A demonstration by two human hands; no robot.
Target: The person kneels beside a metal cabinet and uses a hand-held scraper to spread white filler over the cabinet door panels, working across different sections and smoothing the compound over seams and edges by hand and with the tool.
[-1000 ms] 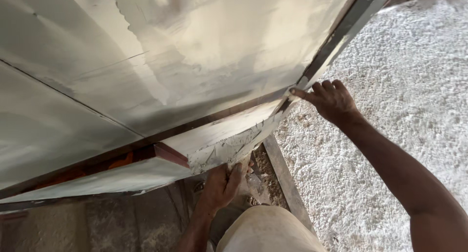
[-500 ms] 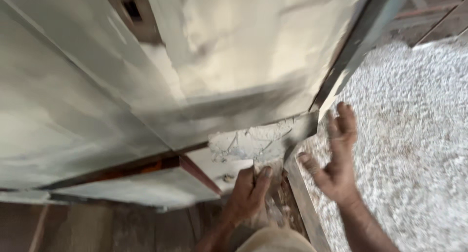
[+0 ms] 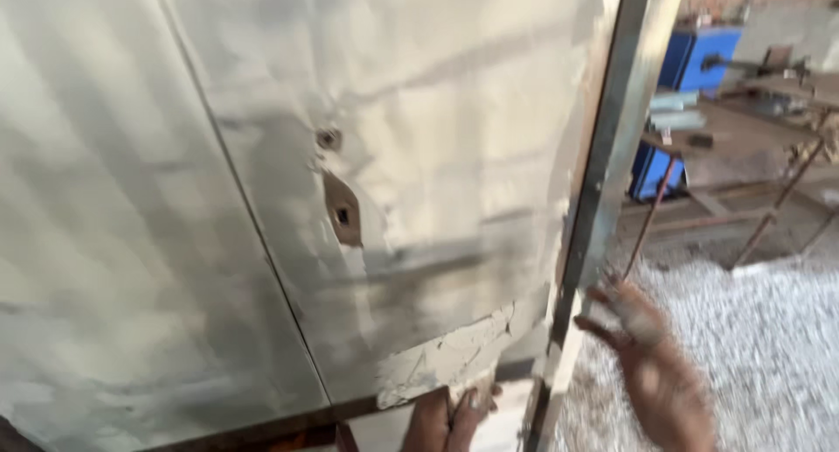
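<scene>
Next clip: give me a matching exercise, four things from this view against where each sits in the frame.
Things:
1. left hand
2. right hand
3. blue cabinet
4. small hole in the grey panel

Places:
A. top right, in the background
B. bottom centre, at the panel's lower edge
C. middle of the panel
D. lower right, beside the metal frame

Pairs: 1-B, 2-D, 3-A, 4-C

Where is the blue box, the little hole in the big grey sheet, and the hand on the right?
blue box [image 3: 703, 54], head view, on its front face.
hole [image 3: 342, 215], head view, on the brown patch around it.
right hand [image 3: 655, 365], head view, on the blurred back of the hand.
</scene>
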